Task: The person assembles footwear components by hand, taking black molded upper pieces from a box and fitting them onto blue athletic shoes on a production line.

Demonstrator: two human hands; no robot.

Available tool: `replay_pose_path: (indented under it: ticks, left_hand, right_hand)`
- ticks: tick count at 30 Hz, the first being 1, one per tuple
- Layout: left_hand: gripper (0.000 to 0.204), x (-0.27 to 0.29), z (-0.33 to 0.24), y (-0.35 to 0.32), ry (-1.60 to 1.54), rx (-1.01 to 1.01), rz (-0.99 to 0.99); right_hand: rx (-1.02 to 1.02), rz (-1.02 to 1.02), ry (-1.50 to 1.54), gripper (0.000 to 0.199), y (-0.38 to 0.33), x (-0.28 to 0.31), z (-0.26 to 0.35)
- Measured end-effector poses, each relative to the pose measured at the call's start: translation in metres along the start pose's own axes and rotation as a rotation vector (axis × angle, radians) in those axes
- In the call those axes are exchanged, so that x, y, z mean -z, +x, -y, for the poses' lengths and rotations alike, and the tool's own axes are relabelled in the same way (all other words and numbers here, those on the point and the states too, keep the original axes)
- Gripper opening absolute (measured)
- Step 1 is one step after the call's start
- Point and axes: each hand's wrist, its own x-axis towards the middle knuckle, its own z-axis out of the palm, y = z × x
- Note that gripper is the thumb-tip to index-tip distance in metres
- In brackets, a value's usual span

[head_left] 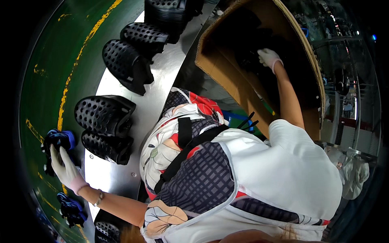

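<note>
My left hand point(67, 174), in a white glove, reaches over the green surface at the left. Its fingers are stretched apart at a black item with blue stripes point(60, 139), touching or just over it. My right hand point(268, 58), also gloved in white, is inside a large cardboard box point(227, 75). Its fingers are curled among dark pieces; what they hold, if anything, is lost in shadow. Between my hands, black perforated moulded shells point(103, 115) stand along a metal ledge point(162, 69). Another perforated shell point(123, 65) sits farther along.
A yellow line point(67, 89) runs along the green surface point(44, 93). Another black and blue item point(72, 208) lies nearer, below my left hand. Stacked black shells point(166, 16) stand at the far end of the ledge. White plastic bags point(354, 178) hang at the right.
</note>
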Motion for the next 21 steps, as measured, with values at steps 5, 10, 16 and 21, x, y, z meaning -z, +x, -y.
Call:
replay_pose_path:
  ticks: [5,10,16,21]
  left_hand:
    - [0.041,0.018,-0.032,-0.017,0.045,-0.055,-0.007]
    - [0.036,0.022,-0.062,-0.015,0.067,-0.099,0.025]
    - [0.032,0.023,-0.090,-0.021,0.089,-0.169,0.030]
    - [0.032,0.021,-0.105,-0.025,0.106,-0.218,0.061]
  right_hand:
    - [-0.124,-0.003,0.055,0.067,-0.017,-0.035,-0.018]
    - [-0.085,0.057,-0.264,0.087,0.015,-0.086,-0.010]
    - [-0.130,0.116,-0.375,0.086,0.021,-0.096,-0.015]
    - [-0.148,0.202,0.175,0.078,-0.024,-0.059,-0.014]
